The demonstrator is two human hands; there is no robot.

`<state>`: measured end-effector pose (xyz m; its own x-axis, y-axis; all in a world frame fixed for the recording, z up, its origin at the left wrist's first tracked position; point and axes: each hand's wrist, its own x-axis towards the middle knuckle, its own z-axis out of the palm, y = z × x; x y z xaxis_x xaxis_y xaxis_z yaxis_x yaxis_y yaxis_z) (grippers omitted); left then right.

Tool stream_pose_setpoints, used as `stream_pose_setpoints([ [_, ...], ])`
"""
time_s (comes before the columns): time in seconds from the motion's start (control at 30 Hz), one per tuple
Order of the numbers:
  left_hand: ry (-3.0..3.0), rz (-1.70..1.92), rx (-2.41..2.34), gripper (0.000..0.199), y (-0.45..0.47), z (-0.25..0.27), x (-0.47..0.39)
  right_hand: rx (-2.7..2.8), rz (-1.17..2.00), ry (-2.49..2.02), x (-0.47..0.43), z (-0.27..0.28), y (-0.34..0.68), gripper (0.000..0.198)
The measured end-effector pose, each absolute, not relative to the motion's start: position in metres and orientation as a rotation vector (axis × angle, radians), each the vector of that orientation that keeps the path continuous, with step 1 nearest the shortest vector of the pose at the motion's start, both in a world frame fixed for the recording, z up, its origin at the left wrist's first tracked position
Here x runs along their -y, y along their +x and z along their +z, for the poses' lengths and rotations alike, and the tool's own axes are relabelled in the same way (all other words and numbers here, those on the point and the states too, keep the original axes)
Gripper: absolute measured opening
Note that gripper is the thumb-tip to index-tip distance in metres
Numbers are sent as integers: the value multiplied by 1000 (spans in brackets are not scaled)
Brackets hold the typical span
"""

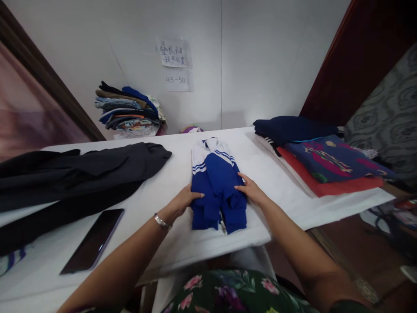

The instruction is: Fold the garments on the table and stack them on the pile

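A blue and white jacket (219, 174) with striped bands lies in the middle of the white table, its sides and sleeves folded inward into a narrow strip. The collar points away from me, and the blue lower end is near the table's front edge. My left hand (183, 201) grips the left side of the jacket, thumb on top and fingers hidden beneath the cloth. On the right side, my right hand (253, 190) pinches the edge in the same way, with the thumb laid over the blue fabric.
Dark garments (127, 167) and a phone (94, 241) lie on the left of the table (169, 245). A stack of folded clothes (325, 156) sits at the right. Behind the table's back edge rises another clothes pile (128, 108). Paper signs (176, 65) hang on the wall.
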<state>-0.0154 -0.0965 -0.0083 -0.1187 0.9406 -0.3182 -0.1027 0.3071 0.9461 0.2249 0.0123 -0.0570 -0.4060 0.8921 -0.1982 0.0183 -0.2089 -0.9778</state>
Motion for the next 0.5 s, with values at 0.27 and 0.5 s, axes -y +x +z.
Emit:
stream_pose_setpoints([
  [0.27,1001,770,-1655,65,-122,-2,129,1659,2098,-928,71,-58,180,100],
  [0.5,1797,827,-2382,41,-97,-8,173,2367,1717,-1001,79,-34,187,54],
])
